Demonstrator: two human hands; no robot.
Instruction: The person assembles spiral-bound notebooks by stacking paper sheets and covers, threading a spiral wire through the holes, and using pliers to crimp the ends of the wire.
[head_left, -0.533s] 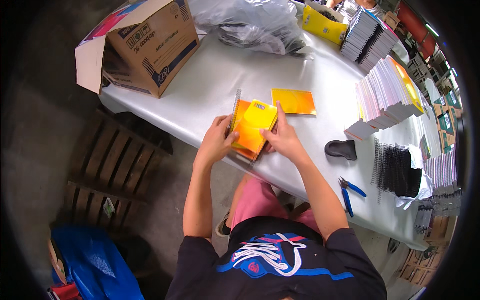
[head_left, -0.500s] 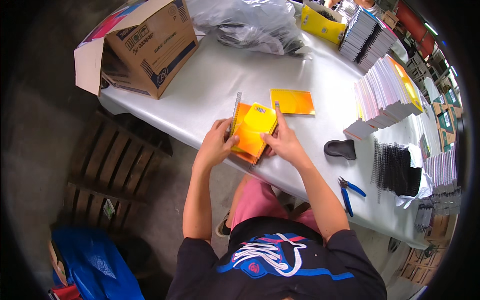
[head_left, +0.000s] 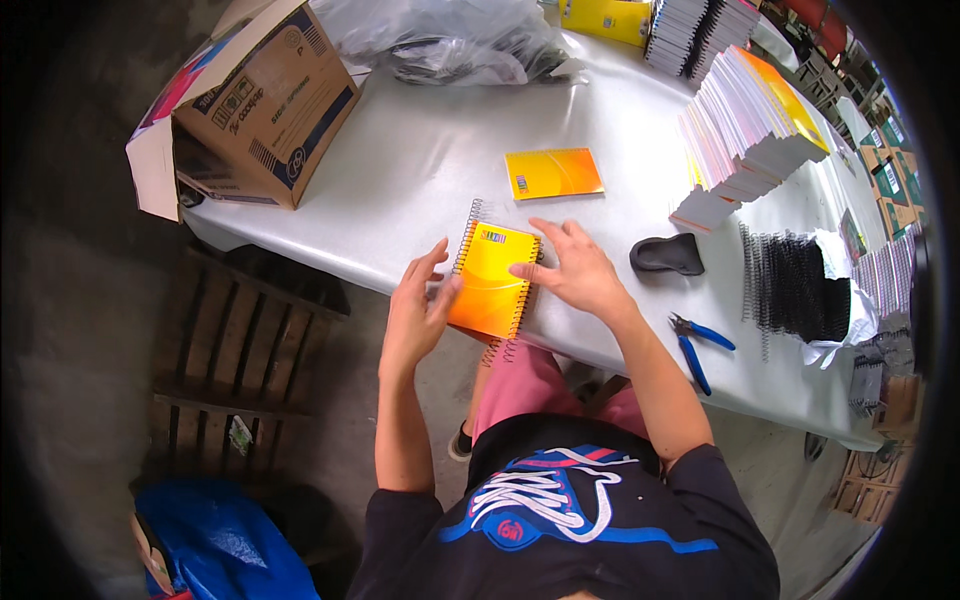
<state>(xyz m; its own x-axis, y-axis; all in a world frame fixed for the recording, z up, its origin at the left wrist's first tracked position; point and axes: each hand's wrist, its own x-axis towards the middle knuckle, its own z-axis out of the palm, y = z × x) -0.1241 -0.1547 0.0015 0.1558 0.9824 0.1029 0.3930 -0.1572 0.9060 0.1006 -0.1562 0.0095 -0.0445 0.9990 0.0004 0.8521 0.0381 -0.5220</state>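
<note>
A yellow and orange spiral notebook (head_left: 492, 282) lies at the table's near edge, with another orange one partly showing under it. Black coils run down both long sides, and loose coil ends stick out at the top left and bottom. My left hand (head_left: 415, 310) is beside the left coil, fingers apart, thumb close to the cover. On the right, my right hand (head_left: 585, 275) is spread, its thumb tip over the cover's right edge. Neither hand grips the notebooks. Farther back lies a single yellow-orange notebook (head_left: 555, 174).
Blue-handled cutters (head_left: 695, 355) and a black rounded object (head_left: 667, 256) lie to the right. Beyond are a bundle of black coils (head_left: 800, 290) and a tall notebook stack (head_left: 745, 135). A cardboard box (head_left: 265, 110) and plastic bag (head_left: 450, 45) stand at the far left and back.
Both hands have let go of the tilted notebooks, which now lie lined up on the table edge. My fingers have spread apart. The whole view has shifted slightly.
</note>
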